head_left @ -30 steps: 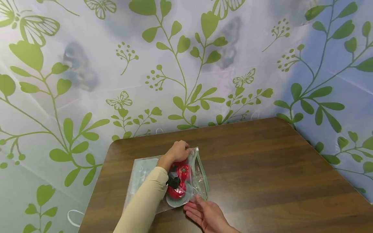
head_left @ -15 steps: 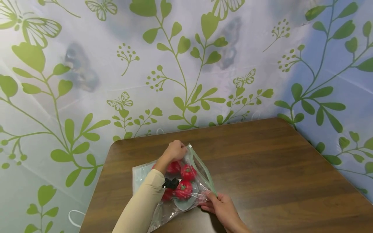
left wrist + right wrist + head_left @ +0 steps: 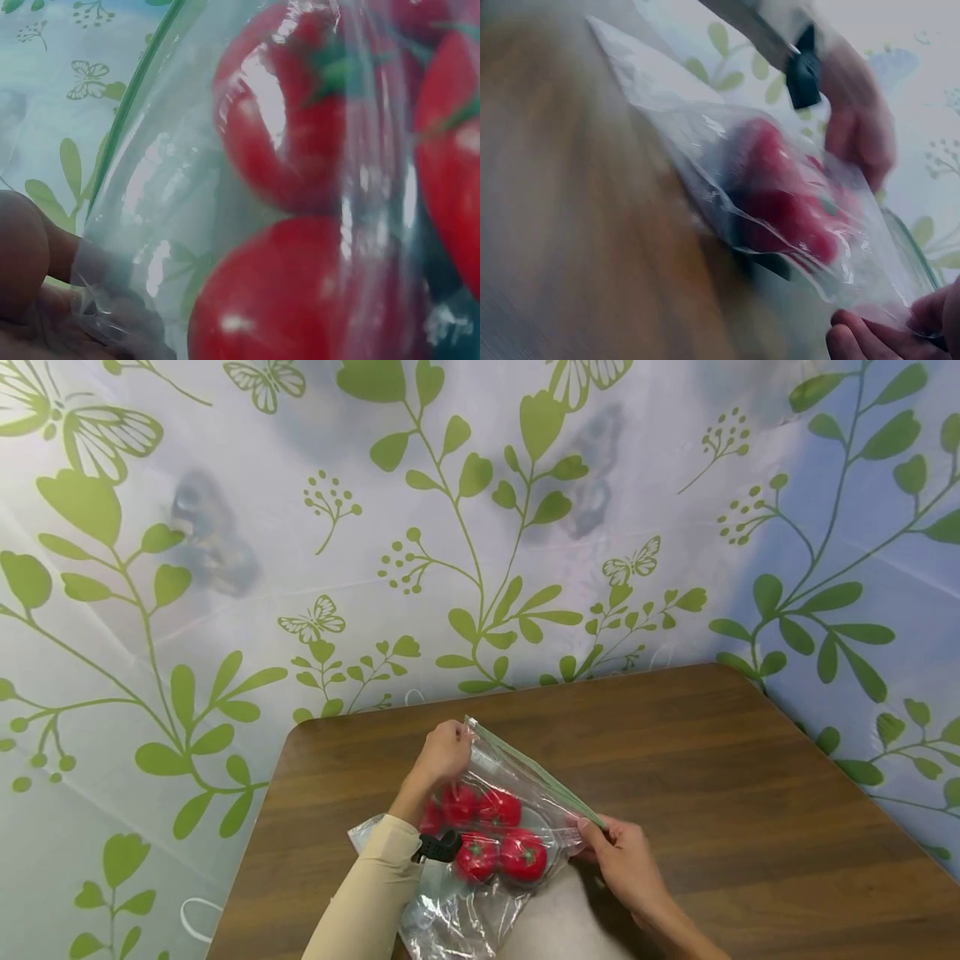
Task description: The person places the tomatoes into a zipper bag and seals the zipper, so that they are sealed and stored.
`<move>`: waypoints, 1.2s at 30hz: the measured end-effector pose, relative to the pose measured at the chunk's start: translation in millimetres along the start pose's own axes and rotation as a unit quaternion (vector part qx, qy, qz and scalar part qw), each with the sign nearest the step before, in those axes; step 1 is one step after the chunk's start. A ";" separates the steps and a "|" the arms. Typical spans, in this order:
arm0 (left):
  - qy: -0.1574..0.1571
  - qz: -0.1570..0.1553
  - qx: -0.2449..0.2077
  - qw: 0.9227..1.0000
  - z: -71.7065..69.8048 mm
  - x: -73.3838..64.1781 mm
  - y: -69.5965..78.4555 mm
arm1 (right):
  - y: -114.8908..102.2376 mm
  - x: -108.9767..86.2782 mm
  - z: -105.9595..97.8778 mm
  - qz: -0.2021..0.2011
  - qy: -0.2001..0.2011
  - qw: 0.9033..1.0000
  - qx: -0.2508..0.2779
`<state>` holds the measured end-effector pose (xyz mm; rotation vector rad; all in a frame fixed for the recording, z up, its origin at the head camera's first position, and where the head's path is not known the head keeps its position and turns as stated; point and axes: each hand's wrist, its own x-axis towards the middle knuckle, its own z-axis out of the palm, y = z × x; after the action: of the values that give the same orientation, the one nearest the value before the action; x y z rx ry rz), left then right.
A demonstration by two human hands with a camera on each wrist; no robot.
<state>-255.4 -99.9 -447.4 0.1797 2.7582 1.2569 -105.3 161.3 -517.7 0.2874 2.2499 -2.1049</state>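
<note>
A clear zip bag point(image 3: 468, 918) with a green closure strip point(image 3: 536, 770) is stretched between both hands. Inside it sit several red tomatoes point(image 3: 522, 855), beside a pale, rounded, flat piece point(image 3: 536, 820). My left hand point(image 3: 446, 752) grips the bag's upper left corner, near the end of the strip. At the strip's other end, my right hand point(image 3: 626, 860) pinches the corner between thumb and fingers. The right wrist view shows the bag point(image 3: 682, 142) tilted, with its contents bunched. Close up in the left wrist view, tomatoes point(image 3: 285, 292) press near the film.
The brown wooden table point(image 3: 712, 777) extends to the right of the bag. Behind it hangs a pale curtain point(image 3: 450, 485) printed with green leaves and butterflies. A black wrist-camera mount point(image 3: 438, 847) is strapped to the left wrist.
The bag has been raised and tilted, its closure end swinging rightward. The right hand moved right and up, and the strip now runs straight between the hands. The left hand shifted slightly left.
</note>
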 end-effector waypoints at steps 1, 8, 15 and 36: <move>0.005 0.000 -0.002 1.000 0.7 -0.6 0.1 | -1.9 2.0 -4.2 0.001 -0.005 1.000 -0.001; 0.053 0.000 -0.059 0.997 9.2 -2.9 1.2 | -16.1 16.9 -26.2 -0.011 -0.010 0.999 -0.035; 0.106 0.016 -0.126 0.986 20.1 -4.8 6.0 | -25.0 36.0 -43.2 -0.030 0.024 0.997 -0.062; 0.200 0.078 -0.136 0.967 40.7 -11.5 0.6 | -37.7 53.9 -46.0 -0.110 0.199 0.957 -0.178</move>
<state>-238.1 -71.0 -473.0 0.1351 2.8903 1.8832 -160.2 210.3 -485.9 0.5005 2.9631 -1.8018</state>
